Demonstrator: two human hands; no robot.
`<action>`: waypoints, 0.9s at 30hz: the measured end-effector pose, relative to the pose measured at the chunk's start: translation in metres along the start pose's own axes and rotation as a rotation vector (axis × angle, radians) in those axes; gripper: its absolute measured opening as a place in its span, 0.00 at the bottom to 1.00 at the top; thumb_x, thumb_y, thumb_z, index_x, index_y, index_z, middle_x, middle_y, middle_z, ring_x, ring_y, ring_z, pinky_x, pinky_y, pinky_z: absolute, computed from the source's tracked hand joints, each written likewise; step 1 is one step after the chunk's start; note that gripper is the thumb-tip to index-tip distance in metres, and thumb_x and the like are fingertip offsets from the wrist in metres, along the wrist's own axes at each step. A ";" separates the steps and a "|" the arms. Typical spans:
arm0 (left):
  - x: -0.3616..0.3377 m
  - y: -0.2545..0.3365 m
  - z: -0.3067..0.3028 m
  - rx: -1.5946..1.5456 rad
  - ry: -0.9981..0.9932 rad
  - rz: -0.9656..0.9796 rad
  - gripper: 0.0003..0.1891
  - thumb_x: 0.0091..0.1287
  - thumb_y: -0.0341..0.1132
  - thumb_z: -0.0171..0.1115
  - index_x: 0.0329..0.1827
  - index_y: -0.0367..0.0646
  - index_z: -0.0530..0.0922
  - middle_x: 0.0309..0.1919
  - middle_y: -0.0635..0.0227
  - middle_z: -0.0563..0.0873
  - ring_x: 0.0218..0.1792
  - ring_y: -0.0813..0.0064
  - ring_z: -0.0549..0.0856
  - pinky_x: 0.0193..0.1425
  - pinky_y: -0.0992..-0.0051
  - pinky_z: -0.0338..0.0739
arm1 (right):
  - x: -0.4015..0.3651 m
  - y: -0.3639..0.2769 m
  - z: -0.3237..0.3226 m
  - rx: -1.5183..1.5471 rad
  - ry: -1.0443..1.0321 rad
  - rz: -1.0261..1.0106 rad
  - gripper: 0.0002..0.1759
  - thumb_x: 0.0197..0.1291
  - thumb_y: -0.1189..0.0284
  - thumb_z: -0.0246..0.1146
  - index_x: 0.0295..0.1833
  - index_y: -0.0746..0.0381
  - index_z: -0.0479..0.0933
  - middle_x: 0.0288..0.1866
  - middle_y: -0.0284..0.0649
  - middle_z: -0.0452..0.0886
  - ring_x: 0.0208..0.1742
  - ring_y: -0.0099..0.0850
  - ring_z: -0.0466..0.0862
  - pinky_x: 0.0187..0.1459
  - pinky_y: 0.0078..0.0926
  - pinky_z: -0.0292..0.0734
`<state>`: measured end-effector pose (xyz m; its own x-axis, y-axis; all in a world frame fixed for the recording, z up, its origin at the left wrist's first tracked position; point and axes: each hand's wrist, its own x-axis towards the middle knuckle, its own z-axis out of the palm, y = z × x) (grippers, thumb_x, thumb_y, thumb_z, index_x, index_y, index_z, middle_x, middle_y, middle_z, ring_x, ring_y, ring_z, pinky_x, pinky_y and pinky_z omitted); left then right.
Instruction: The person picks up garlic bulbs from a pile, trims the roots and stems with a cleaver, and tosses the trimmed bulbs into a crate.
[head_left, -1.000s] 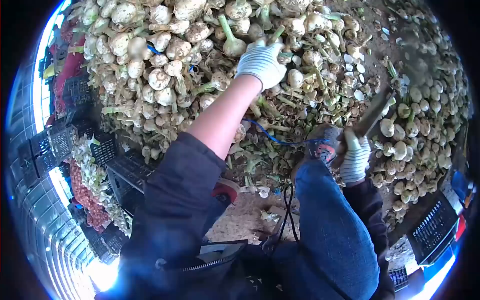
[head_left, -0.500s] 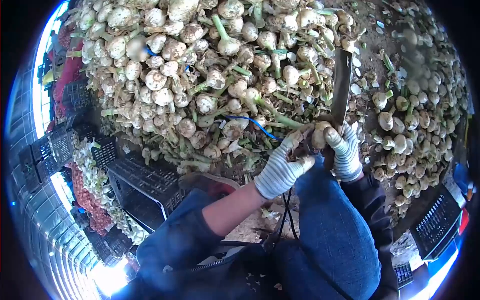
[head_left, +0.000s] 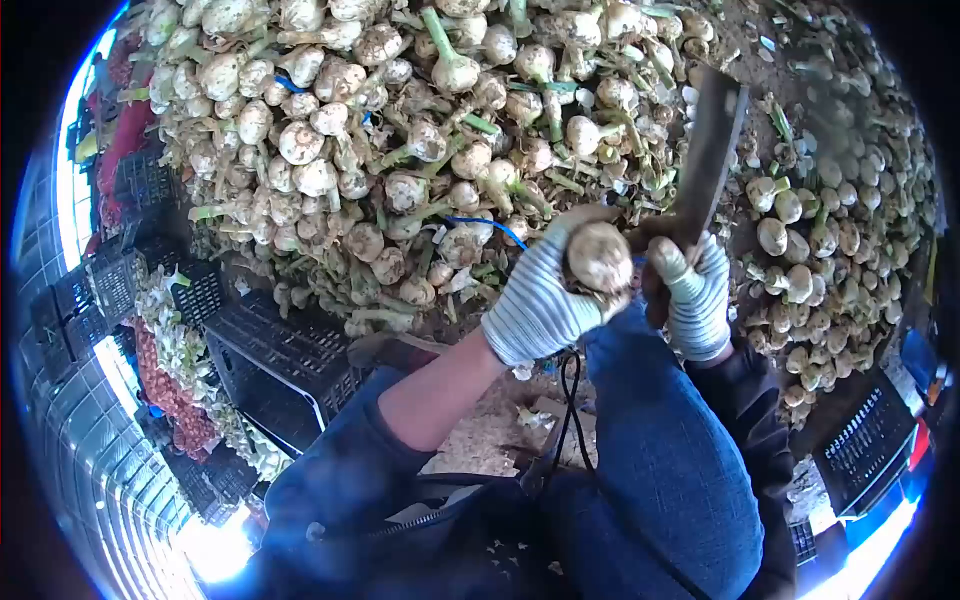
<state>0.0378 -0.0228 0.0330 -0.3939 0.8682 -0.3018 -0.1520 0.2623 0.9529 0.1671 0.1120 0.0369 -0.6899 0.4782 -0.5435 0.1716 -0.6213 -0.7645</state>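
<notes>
The left hand (head_left: 535,305), in a striped glove, is curled around a pale bulb (head_left: 600,257) and holds it above the person's knee (head_left: 670,460), at the near edge of the heap of untrimmed bulbs (head_left: 400,150). The right hand (head_left: 693,295), fingers wrapped tight, grips a knife (head_left: 712,160) with its blade pointing up, just beside the bulb. Trimmed bulbs (head_left: 830,250) lie at the right, and black crates (head_left: 280,350) stand at the left.

It was a farm produce sorting shed: a heap of harvested onions (head_left: 400,150) covered the dirt floor (head_left: 500,440), beside black plastic crates (head_left: 280,355) and filled red mesh sacks (head_left: 165,395).
</notes>
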 end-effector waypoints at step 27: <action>-0.014 -0.001 0.003 -0.897 0.012 -0.262 0.10 0.69 0.26 0.54 0.52 0.42 0.71 0.40 0.68 0.81 0.40 0.79 0.80 0.46 0.78 0.79 | -0.002 -0.010 -0.001 -1.230 -0.273 -0.851 0.11 0.34 0.70 0.65 0.25 0.59 0.71 0.20 0.41 0.69 0.23 0.45 0.74 0.26 0.43 0.67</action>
<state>0.0457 -0.0338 0.0359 -0.2572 0.8215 -0.5089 -0.8782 0.0210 0.4778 0.1673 0.1177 0.0455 -0.9642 0.2051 0.1681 0.0343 0.7251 -0.6878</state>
